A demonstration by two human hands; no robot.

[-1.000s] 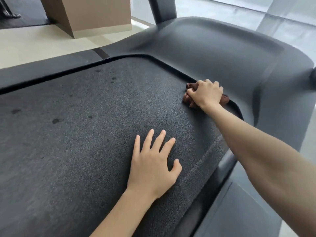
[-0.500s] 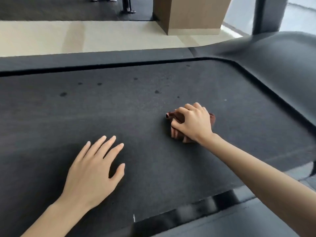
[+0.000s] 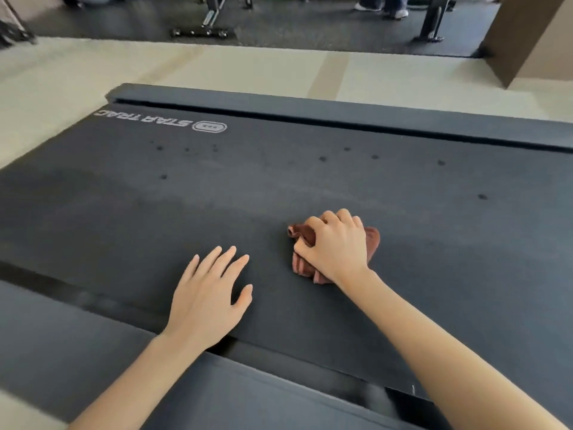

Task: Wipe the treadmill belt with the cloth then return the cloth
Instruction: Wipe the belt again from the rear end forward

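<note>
The dark treadmill belt [image 3: 310, 187] fills most of the view, with several small dark spots along its far half and a white logo at the far left. My right hand [image 3: 336, 246] grips a bunched reddish-brown cloth [image 3: 302, 263] and holds it down on the belt near the middle. To its left, my left hand [image 3: 210, 293] rests flat on the belt with fingers spread, close to the near edge. A paler streak runs across the belt behind the hands.
Dark side rails border the belt: the far rail [image 3: 341, 110] and the near rail [image 3: 77, 342]. Beyond lie pale floor [image 3: 217, 69], black gym matting with equipment legs [image 3: 204, 29], a person's feet [image 3: 390, 9], and a brown pillar [image 3: 527, 35] at the far right.
My right hand has slid the cloth along the belt away from the motor cover toward the logo end. My left hand moved the same way, staying flat. The view has swung left.
</note>
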